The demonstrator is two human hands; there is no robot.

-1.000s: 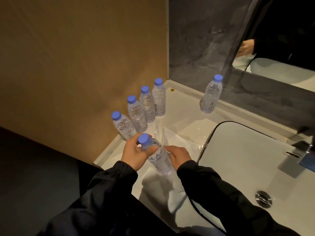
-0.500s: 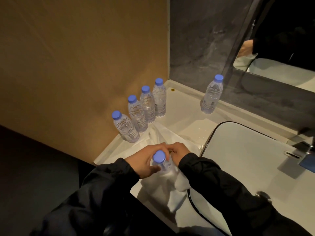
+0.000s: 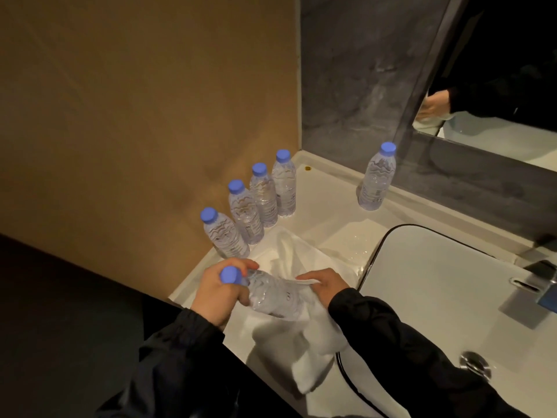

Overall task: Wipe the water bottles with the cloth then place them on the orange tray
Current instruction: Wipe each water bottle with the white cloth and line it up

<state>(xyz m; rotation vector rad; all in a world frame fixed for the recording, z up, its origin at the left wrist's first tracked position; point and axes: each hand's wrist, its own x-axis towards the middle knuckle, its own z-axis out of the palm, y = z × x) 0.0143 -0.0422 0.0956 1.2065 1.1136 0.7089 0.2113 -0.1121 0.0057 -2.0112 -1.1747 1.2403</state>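
Note:
My left hand (image 3: 220,292) grips the neck of a clear water bottle (image 3: 272,295) with a blue cap, tilted so the cap points left and toward me. My right hand (image 3: 325,286) holds a white cloth (image 3: 313,336) against the bottle's lower half; the cloth drapes below and spreads over the white counter (image 3: 325,206). Several more blue-capped bottles stand in a row along the brown wall, the nearest one (image 3: 224,235) just above my left hand. A single bottle (image 3: 376,179) stands by the grey back wall. No orange tray is in view.
A white sink basin (image 3: 437,297) with a black rim fills the right, with a drain (image 3: 475,365) and a faucet (image 3: 542,282) at the far right. A mirror (image 3: 497,86) hangs above it. The counter's edge drops to a dark floor on the left.
The held bottle went from tilted, to nearly upright with the cap toward me, to tilted again cap-left. My right hand slid along it with the cloth.

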